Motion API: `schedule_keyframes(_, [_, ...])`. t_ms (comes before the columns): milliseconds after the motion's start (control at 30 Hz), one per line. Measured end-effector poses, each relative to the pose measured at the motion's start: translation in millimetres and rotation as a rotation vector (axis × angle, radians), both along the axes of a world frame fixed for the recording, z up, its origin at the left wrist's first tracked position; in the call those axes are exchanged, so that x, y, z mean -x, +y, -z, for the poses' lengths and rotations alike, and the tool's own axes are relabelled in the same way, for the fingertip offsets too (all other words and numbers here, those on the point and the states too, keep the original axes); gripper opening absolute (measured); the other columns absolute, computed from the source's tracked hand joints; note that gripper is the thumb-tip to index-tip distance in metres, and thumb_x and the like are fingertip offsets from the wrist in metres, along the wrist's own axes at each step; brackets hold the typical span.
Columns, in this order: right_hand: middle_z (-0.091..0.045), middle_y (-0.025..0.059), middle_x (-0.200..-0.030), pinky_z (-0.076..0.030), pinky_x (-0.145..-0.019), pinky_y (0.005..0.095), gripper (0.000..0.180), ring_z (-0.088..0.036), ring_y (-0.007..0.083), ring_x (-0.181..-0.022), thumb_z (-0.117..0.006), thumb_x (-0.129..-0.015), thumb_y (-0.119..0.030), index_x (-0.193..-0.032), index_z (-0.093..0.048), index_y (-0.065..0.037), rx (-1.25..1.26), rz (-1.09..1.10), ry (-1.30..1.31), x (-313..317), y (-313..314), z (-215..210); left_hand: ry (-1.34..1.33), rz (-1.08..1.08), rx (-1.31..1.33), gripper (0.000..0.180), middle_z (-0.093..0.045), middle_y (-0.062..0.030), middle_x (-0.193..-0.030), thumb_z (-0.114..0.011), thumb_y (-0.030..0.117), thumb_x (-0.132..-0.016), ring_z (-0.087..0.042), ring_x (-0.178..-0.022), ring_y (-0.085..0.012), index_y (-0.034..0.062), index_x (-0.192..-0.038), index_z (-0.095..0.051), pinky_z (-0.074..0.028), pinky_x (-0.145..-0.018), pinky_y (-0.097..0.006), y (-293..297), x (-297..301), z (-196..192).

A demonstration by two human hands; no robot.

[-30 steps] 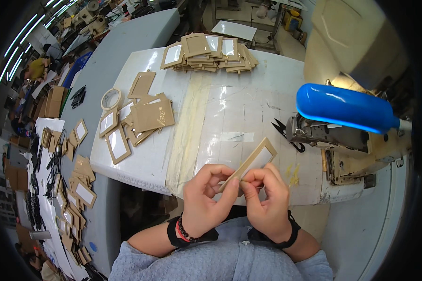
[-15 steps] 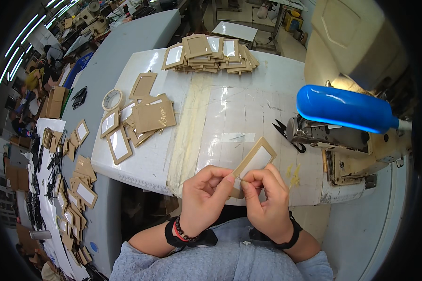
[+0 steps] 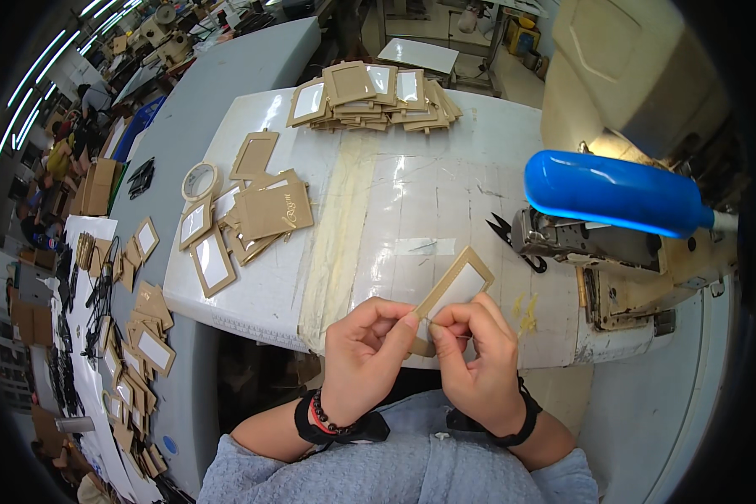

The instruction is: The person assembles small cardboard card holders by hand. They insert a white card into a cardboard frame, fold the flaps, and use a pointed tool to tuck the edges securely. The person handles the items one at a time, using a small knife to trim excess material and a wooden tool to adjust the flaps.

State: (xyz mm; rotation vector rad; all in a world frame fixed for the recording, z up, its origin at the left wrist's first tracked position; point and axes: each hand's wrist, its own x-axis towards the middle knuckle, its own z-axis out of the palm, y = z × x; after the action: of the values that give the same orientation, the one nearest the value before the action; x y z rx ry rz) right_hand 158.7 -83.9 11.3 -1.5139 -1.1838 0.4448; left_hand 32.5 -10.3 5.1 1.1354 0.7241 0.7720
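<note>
A tan rectangular frame piece with a clear window [image 3: 455, 289] is held above the near edge of the white table [image 3: 470, 185]. My left hand [image 3: 363, 357] pinches its lower end with thumb and forefinger. My right hand [image 3: 477, 361] grips the same lower end from the right, fingers curled. The frame tilts up and away to the right. Both wrists wear dark bands.
A sewing machine [image 3: 613, 252] with a blue lamp tube [image 3: 617, 195] stands at right, black snips [image 3: 512, 239] beside it. Stacks of tan frames lie at the far edge [image 3: 374, 97] and left [image 3: 252, 218], beside a tape roll [image 3: 200, 181]. More frames cover a side table [image 3: 134, 353].
Both hands have shifted slightly down and toward me with the frame, which stays pinched at its lower end; nothing else on the table moved.
</note>
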Motion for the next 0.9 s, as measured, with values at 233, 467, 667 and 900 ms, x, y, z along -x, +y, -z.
schedule_keyframes(233, [-0.048, 0.0069, -0.076, -0.043, -0.053, 0.0239, 0.006, -0.053, 0.0133, -0.060, -0.061, -0.084, 0.005, -0.087, -0.058, 0.002, 0.004, -0.033, 0.079, -3.1, 0.1, 3.3, 0.102, 0.027, 0.013, 0.009, -0.066, -0.0043, -0.086, -0.057, 0.001, -0.091, -0.059, -0.076, -0.0053, -0.0045, -0.096, -0.061, -0.046, -0.067, -0.020, 2.7, 1.4, -7.2])
schedule_keyframes(467, [-0.048, 0.0066, -0.075, -0.043, -0.054, 0.0233, 0.005, -0.054, 0.0132, -0.062, -0.061, -0.085, 0.005, -0.087, -0.058, 0.002, 0.006, -0.062, 0.075, -8.1, 1.9, 2.7, 0.086, 0.054, 0.063, 0.011, -0.064, -0.0024, -0.088, -0.055, 0.002, -0.092, -0.057, -0.080, -0.0048, -0.0039, -0.099, -0.062, -0.045, -0.071, -0.020, 3.6, 2.1, -6.6])
schedule_keyframes(667, [-0.049, 0.0066, -0.075, -0.043, -0.053, 0.0231, 0.006, -0.055, 0.0121, -0.061, -0.062, -0.083, 0.006, -0.085, -0.058, 0.002, 0.024, -0.024, 0.107, -3.6, 1.5, -0.3, 0.091, 0.054, 0.042, 0.011, -0.064, -0.0019, -0.089, -0.055, 0.003, -0.092, -0.056, -0.080, -0.0046, -0.0035, -0.100, -0.061, -0.045, -0.071, -0.020, 3.0, 2.3, -7.6])
schedule_keyframes(900, [-0.050, 0.0065, -0.076, -0.043, -0.052, 0.0233, 0.007, -0.055, 0.0116, -0.060, -0.061, -0.082, 0.007, -0.086, -0.058, 0.002, 0.025, -0.072, 0.072, -6.6, -0.5, -2.8, 0.099, 0.046, 0.047, 0.011, -0.064, -0.0016, -0.087, -0.055, 0.004, -0.092, -0.056, -0.077, -0.0038, -0.0032, -0.099, -0.061, -0.045, -0.068, -0.019, 4.6, 4.9, -6.0])
